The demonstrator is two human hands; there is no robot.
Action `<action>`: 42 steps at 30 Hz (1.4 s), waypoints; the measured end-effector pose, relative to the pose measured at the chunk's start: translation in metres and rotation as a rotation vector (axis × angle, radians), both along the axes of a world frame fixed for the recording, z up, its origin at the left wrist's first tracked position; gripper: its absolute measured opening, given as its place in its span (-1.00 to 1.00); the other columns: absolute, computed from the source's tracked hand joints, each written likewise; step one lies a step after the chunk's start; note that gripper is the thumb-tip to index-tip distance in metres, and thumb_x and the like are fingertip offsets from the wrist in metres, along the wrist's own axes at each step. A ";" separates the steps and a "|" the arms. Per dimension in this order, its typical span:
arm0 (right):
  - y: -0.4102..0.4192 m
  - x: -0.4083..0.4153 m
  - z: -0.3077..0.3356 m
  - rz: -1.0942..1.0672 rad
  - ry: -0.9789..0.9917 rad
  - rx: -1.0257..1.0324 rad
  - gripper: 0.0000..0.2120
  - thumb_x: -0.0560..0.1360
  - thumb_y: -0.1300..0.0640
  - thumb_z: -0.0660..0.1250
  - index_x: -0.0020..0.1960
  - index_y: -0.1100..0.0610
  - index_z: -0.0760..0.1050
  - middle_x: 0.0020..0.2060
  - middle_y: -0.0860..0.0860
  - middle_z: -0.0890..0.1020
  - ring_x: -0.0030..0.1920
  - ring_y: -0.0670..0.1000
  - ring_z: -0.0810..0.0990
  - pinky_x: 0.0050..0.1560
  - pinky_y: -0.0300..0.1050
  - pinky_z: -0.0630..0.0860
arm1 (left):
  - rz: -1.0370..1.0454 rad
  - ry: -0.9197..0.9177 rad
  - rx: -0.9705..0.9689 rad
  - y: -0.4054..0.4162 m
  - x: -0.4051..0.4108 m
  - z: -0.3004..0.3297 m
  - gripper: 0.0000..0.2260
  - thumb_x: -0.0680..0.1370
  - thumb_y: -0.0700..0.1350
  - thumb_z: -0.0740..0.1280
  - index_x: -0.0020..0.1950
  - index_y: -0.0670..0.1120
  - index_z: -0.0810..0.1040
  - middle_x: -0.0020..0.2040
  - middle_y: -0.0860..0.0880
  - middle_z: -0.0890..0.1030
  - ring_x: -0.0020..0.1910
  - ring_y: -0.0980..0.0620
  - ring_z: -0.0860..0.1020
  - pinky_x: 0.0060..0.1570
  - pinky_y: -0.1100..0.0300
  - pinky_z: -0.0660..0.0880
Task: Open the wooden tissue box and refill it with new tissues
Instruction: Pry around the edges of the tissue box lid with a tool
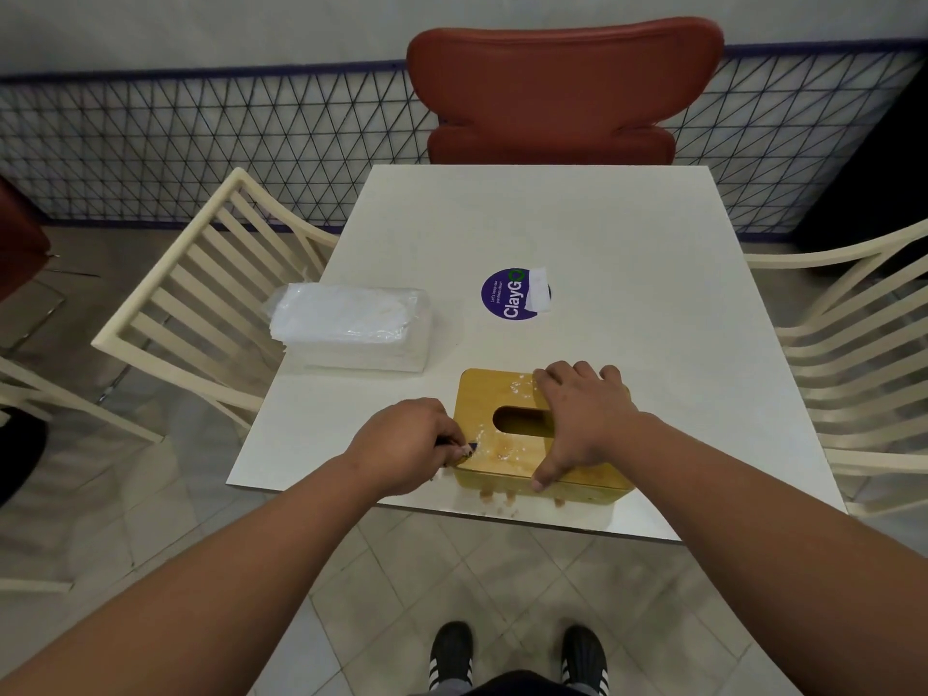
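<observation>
I see the wooden tissue box [507, 444] at the near edge of the bench [602, 243]. My right hand [585, 419] lies spread over its lid, thumb on the front edge. My left hand [407, 444] pinches the lid's left corner. The wrapped tissue pack [351, 324] sits further back, to the left.

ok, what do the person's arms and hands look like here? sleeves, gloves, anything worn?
Both forearms are bare right up to the frame edge, with no sleeve in view. The left hand and right hand wear no gloves; no watch, ring or wristband is visible. At the bottom, black shoes with white stripes show.
</observation>
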State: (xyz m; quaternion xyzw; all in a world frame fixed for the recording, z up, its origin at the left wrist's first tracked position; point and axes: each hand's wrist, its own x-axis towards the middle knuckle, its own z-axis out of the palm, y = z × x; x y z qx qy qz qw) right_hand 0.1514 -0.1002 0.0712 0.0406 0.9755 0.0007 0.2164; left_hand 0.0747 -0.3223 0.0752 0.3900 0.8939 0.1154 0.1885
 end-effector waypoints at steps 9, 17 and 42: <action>0.000 0.000 0.002 0.001 -0.009 0.001 0.28 0.02 -0.56 0.39 0.53 0.02 0.02 0.45 0.02 0.22 0.42 0.12 0.21 0.39 0.17 0.18 | -0.025 0.076 -0.078 0.017 0.010 0.008 -0.78 0.54 0.12 0.30 0.05 0.08 0.66 -0.06 0.06 0.55 -0.08 0.02 0.52 -0.22 0.18 0.42; -0.001 0.000 0.001 0.001 -0.004 0.019 0.28 0.03 -0.57 0.39 0.54 0.03 0.01 0.46 0.03 0.20 0.42 0.13 0.20 0.39 0.18 0.18 | -0.108 0.093 -0.071 0.045 0.027 0.005 -0.79 0.53 0.13 0.31 0.06 0.09 0.64 -0.07 0.05 0.59 -0.10 0.01 0.52 -0.26 0.19 0.39; 0.001 0.000 -0.001 -0.008 -0.005 -0.008 0.29 0.01 -0.57 0.39 0.54 0.02 0.01 0.46 0.03 0.21 0.42 0.13 0.20 0.40 0.19 0.17 | 0.052 -0.010 -0.001 0.027 0.003 0.004 -0.82 0.53 0.11 0.33 0.01 0.10 0.67 -0.09 0.14 0.55 -0.08 0.08 0.51 -0.12 0.11 0.51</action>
